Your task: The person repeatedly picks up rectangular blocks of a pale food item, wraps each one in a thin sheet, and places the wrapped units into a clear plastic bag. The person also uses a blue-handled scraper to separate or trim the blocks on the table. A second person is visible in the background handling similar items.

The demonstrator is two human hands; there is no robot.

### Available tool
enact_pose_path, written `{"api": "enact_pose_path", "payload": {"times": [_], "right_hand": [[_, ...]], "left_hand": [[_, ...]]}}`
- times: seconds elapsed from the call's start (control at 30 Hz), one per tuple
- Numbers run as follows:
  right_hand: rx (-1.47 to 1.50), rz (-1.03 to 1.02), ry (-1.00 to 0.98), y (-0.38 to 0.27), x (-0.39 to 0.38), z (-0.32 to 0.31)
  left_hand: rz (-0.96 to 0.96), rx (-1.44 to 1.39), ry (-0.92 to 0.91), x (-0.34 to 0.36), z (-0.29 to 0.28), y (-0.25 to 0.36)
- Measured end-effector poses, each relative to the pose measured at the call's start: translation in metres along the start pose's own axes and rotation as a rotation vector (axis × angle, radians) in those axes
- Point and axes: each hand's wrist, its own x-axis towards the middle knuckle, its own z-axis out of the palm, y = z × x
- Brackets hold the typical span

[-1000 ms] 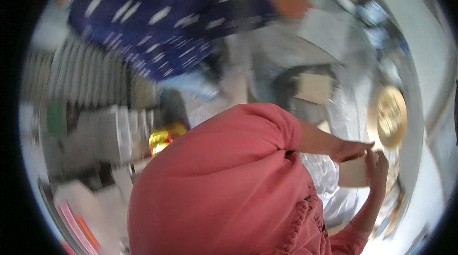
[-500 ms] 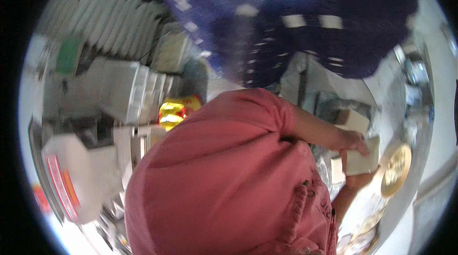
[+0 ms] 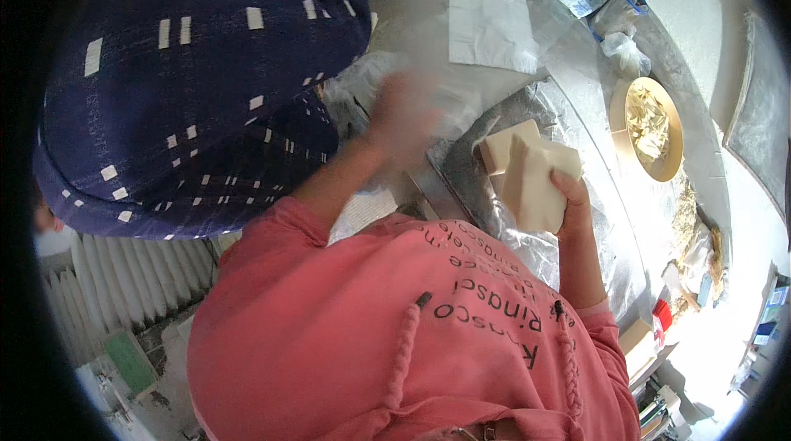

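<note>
Cream-coloured and smooth, a block point(image 3: 535, 181) is gripped in the head view by the right hand point(image 3: 571, 198), its fingers closed around the near right side. The block is held above clear plastic point(image 3: 606, 235) that is spread over the grey tabletop point(image 3: 568, 74). Just behind it, partly covered by it, a second block point(image 3: 501, 144) of the same colour can be seen. The left hand point(image 3: 404, 115) is blurred and well apart from both blocks, reached out beside a co-worker point(image 3: 206, 111) clothed in dark blue with white patches; whether its fingers are open or closed cannot be told. Farther back on the tabletop, a white sheet point(image 3: 490, 25) is laid flat. To the right, a round tan bowl point(image 3: 620, 115) is filled with pale yellowish pieces point(image 3: 649, 126), and behind it plastic containers point(image 3: 622, 14) are lined up along the wall.
</note>
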Motion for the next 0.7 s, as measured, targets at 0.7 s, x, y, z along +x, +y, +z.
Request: {"api": "enact_pose_path", "payload": {"times": [0.7], "right_hand": [[0.150, 0.385, -0.356, 0.021, 0.154, 0.094]], "left_hand": [[-0.300, -0.250, 0.049, 0.099, 0.001, -0.090]]}}
